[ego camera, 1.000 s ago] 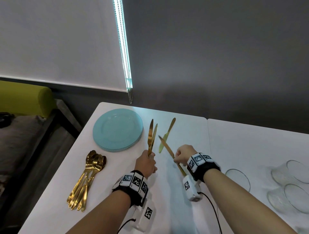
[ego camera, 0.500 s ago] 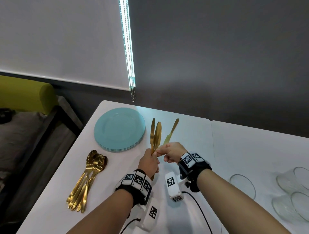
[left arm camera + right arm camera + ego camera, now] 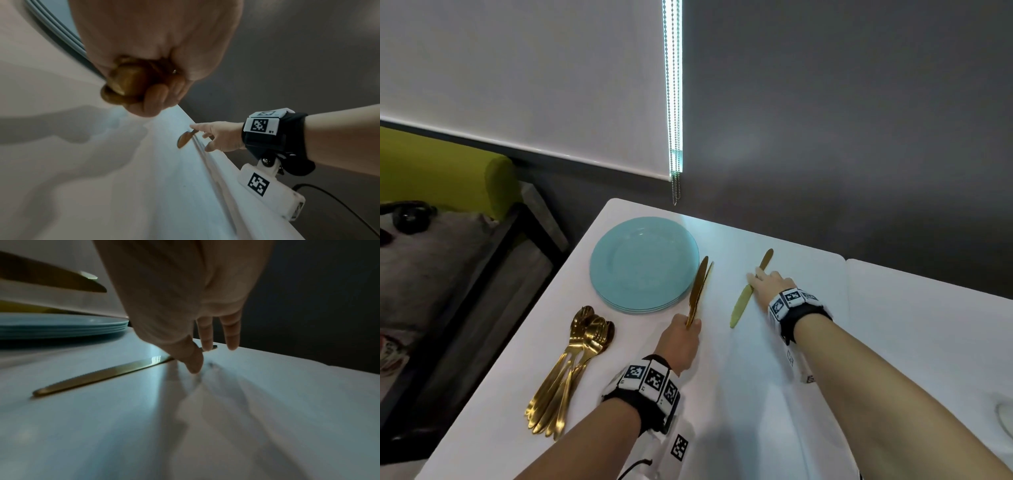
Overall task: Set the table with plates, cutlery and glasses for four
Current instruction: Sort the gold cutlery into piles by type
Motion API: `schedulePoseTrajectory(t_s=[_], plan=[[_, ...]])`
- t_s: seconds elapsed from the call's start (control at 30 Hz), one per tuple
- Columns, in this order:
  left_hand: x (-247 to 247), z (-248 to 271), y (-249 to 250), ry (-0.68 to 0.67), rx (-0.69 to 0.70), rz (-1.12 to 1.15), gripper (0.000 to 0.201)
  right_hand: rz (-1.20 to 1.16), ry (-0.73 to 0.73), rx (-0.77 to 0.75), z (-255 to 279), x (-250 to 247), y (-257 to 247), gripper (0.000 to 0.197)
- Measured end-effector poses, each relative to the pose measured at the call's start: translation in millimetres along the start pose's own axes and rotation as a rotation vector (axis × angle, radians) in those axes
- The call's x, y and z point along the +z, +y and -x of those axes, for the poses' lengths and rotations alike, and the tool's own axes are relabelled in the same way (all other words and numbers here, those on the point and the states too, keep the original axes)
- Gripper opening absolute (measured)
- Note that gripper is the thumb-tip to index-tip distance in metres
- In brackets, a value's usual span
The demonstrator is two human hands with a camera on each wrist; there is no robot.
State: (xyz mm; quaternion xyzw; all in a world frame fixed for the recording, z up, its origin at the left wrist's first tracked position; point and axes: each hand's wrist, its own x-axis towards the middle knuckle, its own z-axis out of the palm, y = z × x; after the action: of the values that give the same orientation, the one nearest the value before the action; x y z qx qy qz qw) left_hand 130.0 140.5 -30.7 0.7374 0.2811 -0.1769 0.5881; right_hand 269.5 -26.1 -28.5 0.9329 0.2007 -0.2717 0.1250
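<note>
Spoons: a gold bunch of spoons (image 3: 571,370) lay nearest, at the white table's (image 3: 739,394) left edge.
Left hand: the left hand (image 3: 681,342) clenched round the handles of the held knives (image 3: 698,291), blades raised beside the plates.
Right hand: the right hand (image 3: 774,284), fingers spread straight, touched the lone knife (image 3: 743,301) lying flat.
Plates: the stacked blue plates (image 3: 643,263) sat farthest.
</note>
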Motion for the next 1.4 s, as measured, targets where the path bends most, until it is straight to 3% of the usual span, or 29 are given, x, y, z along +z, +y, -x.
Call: schedulePoseTrajectory(t_s=[0.13, 0.37, 0.5, 0.63, 0.77, 0.9, 1.1, 1.4], plan=[[-3, 5, -1, 0.001, 0.033, -0.021, 0.018, 0.037, 0.088, 0.012, 6, 3, -5, 0.041], [-1, 12, 1, -0.020, 0.048, 0.007, 0.020, -0.034, 0.132, 0.132, 41, 23, -3, 0.038], [1, 22, 3, -0.028, 0.044, 0.031, 0.023, -0.084, 0.083, 0.176, 58, 31, -2, 0.030], [1, 28, 1, -0.035, 0.062, 0.010, 0.021, -0.297, -0.029, 0.311, 72, 36, -4, 0.010], [-1, 35, -4, -0.060, 0.058, -0.053, 0.018, -0.536, -0.098, 0.395, 89, 48, -13, 0.033], [-1, 42, -7, -0.102, 0.022, -0.045, 0.018, -0.820, -0.022, 0.458, 106, 56, -29, 0.040], [0, 53, -15, -0.152, 0.031, -0.044, 0.016, -1.527, -0.056, 0.477, 123, 47, -79, 0.020], [-5, 64, -37, -0.220, 0.070, -0.231, 0.017, -1.541, -0.092, 0.448, 143, 47, -126, 0.023]])
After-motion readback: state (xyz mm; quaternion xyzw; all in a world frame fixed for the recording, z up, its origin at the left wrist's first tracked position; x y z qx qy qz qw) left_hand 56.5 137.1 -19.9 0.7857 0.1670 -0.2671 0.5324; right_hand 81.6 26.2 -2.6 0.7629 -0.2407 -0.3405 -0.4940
